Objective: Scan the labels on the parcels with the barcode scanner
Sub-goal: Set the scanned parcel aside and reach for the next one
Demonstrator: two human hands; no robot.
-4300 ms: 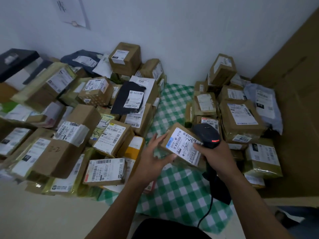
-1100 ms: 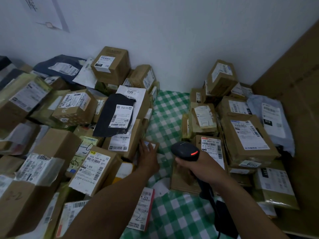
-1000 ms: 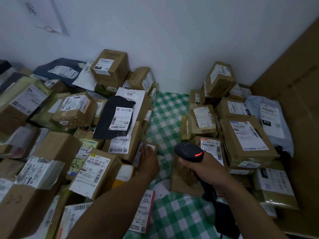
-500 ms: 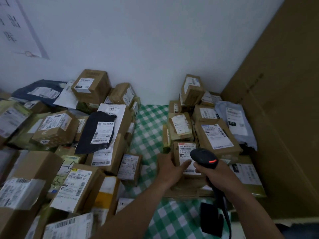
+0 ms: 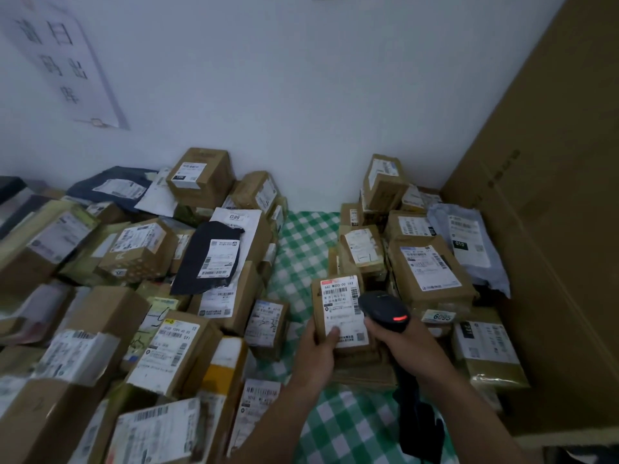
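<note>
The left hand (image 5: 318,354) held a small parcel (image 5: 318,296) tilted up over the green checked cloth (image 5: 308,242), its fingers holding the lower left edge and its thumb pressed on the white label (image 5: 341,306). The right hand (image 5: 405,346) had its fingers wrapped round the scanner (image 5: 382,308) (a red light glowed on its head), whose head sat just beside the label's right edge. Heaps of labelled boxes (image 5: 167,346) lay on both sides of the cloth, with a big carton (image 5: 552,229) at the far right.

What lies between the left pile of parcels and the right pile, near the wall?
Head view: only bare green checked cloth lies between left pile and right pile.
</note>
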